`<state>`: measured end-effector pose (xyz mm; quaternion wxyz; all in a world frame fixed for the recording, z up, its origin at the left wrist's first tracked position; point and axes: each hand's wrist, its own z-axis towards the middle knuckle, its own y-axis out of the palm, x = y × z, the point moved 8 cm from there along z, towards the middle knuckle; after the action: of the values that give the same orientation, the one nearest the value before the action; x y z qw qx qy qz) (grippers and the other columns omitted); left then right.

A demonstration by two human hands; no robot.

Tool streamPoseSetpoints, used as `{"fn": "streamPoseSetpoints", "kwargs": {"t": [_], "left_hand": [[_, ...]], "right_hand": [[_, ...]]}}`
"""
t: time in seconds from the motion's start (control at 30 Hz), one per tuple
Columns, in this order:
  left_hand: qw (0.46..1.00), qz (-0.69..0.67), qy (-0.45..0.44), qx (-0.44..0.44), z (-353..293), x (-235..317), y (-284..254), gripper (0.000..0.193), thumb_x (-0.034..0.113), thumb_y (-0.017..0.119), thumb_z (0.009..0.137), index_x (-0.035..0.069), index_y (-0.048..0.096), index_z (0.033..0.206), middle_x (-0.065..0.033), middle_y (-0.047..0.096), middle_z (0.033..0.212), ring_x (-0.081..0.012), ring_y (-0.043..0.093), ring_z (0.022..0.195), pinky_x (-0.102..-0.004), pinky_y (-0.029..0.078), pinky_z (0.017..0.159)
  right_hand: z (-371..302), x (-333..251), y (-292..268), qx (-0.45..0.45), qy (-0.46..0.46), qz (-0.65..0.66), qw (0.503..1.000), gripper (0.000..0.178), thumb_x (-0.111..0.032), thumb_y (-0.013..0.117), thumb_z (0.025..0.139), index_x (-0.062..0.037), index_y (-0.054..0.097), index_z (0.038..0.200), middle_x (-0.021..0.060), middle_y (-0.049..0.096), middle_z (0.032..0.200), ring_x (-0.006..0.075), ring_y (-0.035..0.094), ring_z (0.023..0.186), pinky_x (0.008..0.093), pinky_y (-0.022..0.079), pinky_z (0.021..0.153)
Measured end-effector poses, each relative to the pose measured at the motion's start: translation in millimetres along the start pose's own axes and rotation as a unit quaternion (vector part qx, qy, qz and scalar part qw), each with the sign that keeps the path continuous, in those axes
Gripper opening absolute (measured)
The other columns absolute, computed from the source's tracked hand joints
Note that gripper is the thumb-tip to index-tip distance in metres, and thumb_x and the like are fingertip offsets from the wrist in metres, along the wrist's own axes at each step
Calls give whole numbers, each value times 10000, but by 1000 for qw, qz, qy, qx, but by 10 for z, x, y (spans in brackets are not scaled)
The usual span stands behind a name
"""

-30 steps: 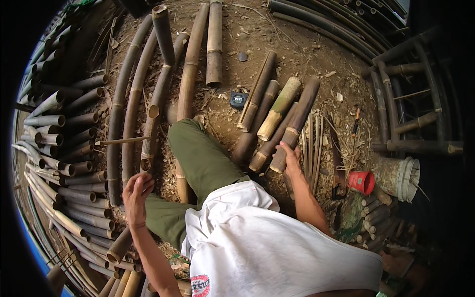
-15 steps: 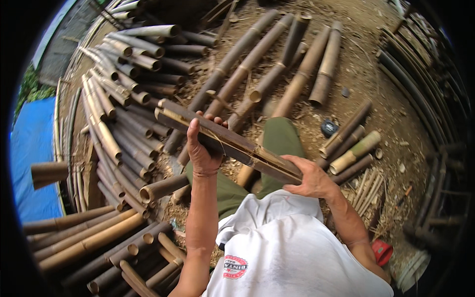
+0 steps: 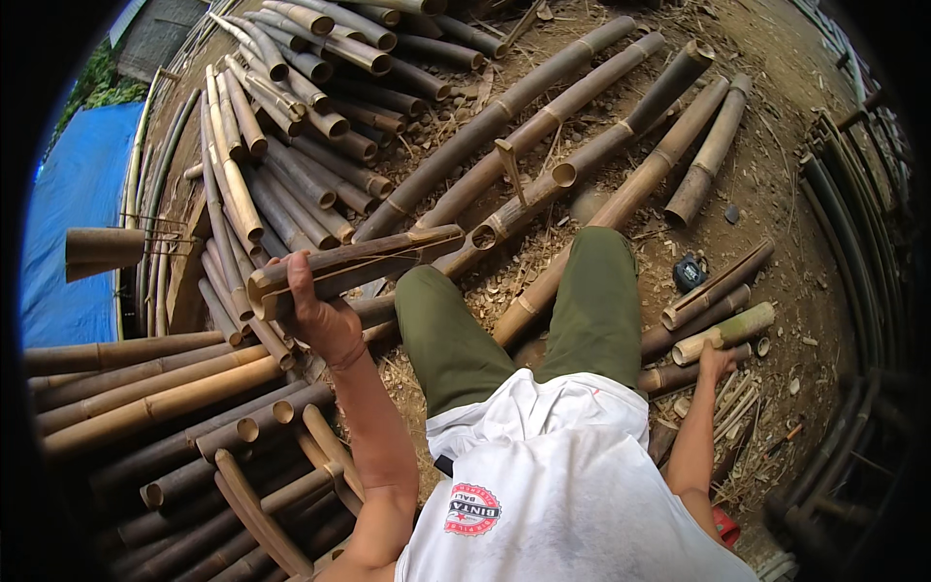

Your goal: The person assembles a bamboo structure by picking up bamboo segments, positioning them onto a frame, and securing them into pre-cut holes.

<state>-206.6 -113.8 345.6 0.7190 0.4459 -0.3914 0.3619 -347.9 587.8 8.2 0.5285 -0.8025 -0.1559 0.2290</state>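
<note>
My left hand (image 3: 325, 315) is closed round one end of a split bamboo piece (image 3: 369, 257), raised over the bamboo stack on the left. A long crack runs along the piece, and its far end points right, above my left knee. My right hand (image 3: 716, 363) reaches down at the right, at a short dark bamboo piece (image 3: 669, 378). One finger touches the pale green bamboo piece (image 3: 722, 333) beside it. Whether these fingers grip anything is hard to see. Close by lie a dark bamboo piece with a lengthwise slit (image 3: 722, 283) and thin bamboo strips (image 3: 737, 405).
Long bamboo poles (image 3: 558, 114) lie on the ground ahead. Stacked bamboo (image 3: 291, 175) fills the left, with a bamboo frame (image 3: 291, 495) at lower left. A black round object (image 3: 690, 273) sits right of my knee. A blue tarp (image 3: 82, 223) hangs far left.
My right hand has let go of the split bamboo piece and moved down right to the short pieces. My left hand has carried the split piece left and down.
</note>
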Motion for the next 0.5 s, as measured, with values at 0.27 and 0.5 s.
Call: {"fn": "streamPoseSetpoints", "kwargs": {"t": [0.27, 0.5], "left_hand": [[998, 48, -25, 41, -205, -728, 80, 396, 93, 784, 812, 65, 578, 1149, -27, 601, 1071, -151, 594, 953, -332, 517, 880], [991, 116, 45, 45, -263, -953, 158, 246, 104, 769, 841, -11, 636, 1014, -42, 645, 1005, -135, 592, 850, -315, 504, 807]], "right_hand": [[396, 1000, 594, -152, 179, 291, 927, 1010, -603, 683, 842, -40, 214, 1537, 202, 281, 1547, 381, 352, 1379, 542, 347, 1125], [207, 327, 269, -34, -65, 95, 993, 949, -609, 639, 869, -11, 280, 1512, 211, 303, 1550, 399, 267, 1426, 549, 316, 1126]]}}
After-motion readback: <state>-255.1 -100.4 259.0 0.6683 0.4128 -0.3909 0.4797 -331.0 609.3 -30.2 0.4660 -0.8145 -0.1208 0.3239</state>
